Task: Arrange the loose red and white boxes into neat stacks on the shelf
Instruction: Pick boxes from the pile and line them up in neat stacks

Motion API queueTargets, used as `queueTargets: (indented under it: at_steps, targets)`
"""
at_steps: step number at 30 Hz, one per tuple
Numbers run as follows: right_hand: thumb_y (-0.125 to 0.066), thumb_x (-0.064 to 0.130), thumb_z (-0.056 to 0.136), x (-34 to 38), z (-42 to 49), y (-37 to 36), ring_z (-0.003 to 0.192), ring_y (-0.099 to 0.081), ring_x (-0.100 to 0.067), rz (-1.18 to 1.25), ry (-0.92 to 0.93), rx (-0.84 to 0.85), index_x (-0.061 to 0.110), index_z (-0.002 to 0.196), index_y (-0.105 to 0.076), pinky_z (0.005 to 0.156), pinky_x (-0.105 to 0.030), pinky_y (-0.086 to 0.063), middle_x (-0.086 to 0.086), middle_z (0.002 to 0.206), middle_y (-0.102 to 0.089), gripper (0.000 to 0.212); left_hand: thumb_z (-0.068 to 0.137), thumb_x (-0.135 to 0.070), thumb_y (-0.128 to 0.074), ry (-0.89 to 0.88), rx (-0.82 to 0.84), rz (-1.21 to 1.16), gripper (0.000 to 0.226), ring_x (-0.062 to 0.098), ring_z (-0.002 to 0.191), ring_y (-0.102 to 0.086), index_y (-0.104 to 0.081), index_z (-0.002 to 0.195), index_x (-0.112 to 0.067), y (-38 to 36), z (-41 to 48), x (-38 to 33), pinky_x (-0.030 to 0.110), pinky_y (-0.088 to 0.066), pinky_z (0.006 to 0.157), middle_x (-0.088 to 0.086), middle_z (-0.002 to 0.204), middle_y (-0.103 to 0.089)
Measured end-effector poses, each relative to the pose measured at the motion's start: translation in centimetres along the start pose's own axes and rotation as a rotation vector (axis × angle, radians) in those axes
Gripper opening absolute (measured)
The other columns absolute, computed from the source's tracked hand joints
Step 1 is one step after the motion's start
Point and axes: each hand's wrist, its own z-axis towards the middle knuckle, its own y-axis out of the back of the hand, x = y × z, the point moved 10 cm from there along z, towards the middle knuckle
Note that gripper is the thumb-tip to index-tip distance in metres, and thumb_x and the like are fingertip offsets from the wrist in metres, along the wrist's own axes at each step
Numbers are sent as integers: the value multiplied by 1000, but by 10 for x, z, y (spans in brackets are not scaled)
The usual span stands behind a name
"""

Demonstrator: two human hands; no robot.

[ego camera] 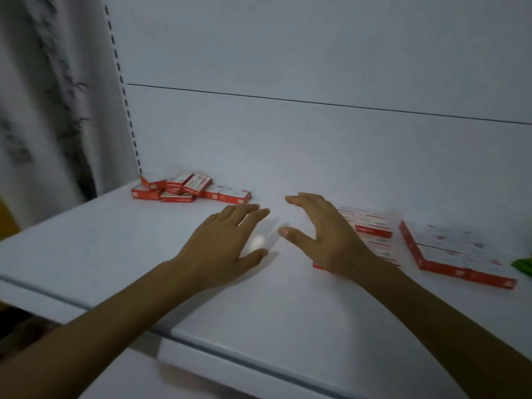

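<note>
Both hands (227,243) flat, spread over shelf (115,240).

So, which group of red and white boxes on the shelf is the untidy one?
The back left pile: its boxes lean and overlap. The middle group, beside the right hand, and the far right group lie flat and aligned.

No legible text

Printing on the red and white boxes (188,188) at far left and at right is too blurred to read.

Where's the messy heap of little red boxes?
In the head view, the loose heap lies at the back left corner of the shelf, beyond the left hand.
</note>
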Motion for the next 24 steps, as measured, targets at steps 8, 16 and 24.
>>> queueTargets:
  at_steps: [8,16,24]
  targets:
    - [-51,50,88,101,71,-135,130,-36,-13,-107,117,262,31,137,-36,110,-34,-27,8,145,-36,54,85,-63,-42,185,58,-39,68,10,132,-30,-25,143,-32,16,-74,141,28,-33,103,-10,149,-29]
    - [-49,47,90,88,143,-146,130,-37,-21,-362,38,39,20,139,-36,106,-36,-27,-3,145,-38,58,77,-69,-31,37,61,-10,77,16,124,-40,-33,141,-25,30,-79,196,37,-44,95,-4,141,-39]
    - [-50,55,85,47,144,-158,123,-44,-24,-317,-169,53,20,139,-36,103,-39,-37,-4,138,-47,66,87,-49,-53,-168,63,-77,65,21,128,-38,-32,141,-22,8,-22,175,38,-41,99,1,143,-38]
